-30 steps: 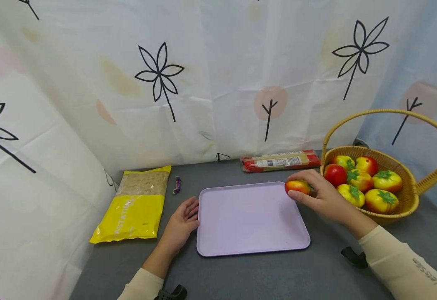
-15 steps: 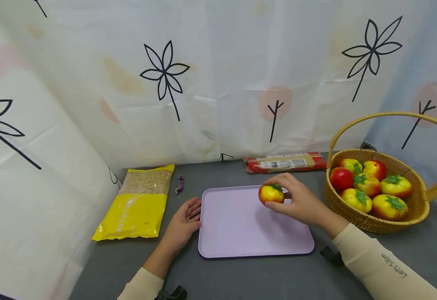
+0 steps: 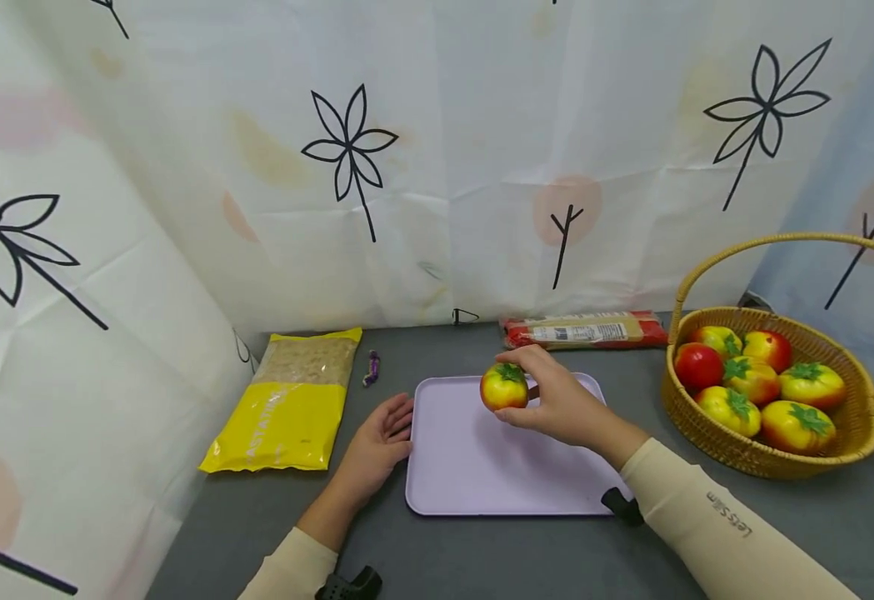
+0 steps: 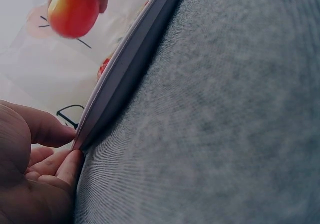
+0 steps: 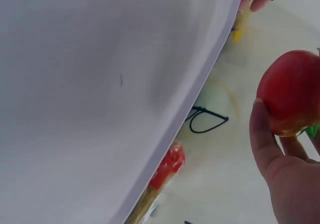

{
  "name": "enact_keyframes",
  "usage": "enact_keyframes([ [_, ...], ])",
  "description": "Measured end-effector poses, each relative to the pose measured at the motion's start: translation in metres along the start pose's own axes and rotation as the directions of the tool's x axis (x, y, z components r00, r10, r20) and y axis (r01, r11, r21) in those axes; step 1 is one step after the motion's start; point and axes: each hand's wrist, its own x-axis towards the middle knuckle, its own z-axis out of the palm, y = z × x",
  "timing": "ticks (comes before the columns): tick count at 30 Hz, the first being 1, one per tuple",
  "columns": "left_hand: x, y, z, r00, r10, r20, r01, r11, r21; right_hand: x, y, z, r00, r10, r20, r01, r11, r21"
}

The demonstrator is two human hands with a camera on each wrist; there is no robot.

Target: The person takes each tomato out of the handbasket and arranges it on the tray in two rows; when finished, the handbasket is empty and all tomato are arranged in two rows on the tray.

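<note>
my right hand (image 3: 566, 407) has its grip curled round a red-yellow tomato (image 3: 504, 387), held above the far part of the lilac tray (image 3: 474, 467) on the grey worktop (image 3: 526, 550). left hand (image 3: 378, 442) relaxed, fingertips touching tray's left edge, holding nothing. basket (image 3: 849, 446) w/ more tomatoes at right.

Staged tabletop booth: printed curtain (image 3: 437, 167) walls enclose a grey table (image 3: 526, 550).

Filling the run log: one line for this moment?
right hand: holds tomato over tray | left hand: at tray edge
</note>
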Motion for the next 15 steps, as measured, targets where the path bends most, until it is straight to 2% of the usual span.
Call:
enact_keyframes([
  [4,-0.001,-0.001,-0.001,1.000,-0.013,-0.007,0.013,1.000,0.012,0.007,-0.001,0.009,1.000,0.006,0.026,-0.006,1.000,0.007],
  [15,-0.001,0.002,0.002,1.000,-0.014,0.002,0.014,1.000,0.008,0.021,-0.001,0.024,0.999,0.040,0.035,-0.041,0.998,0.038],
])
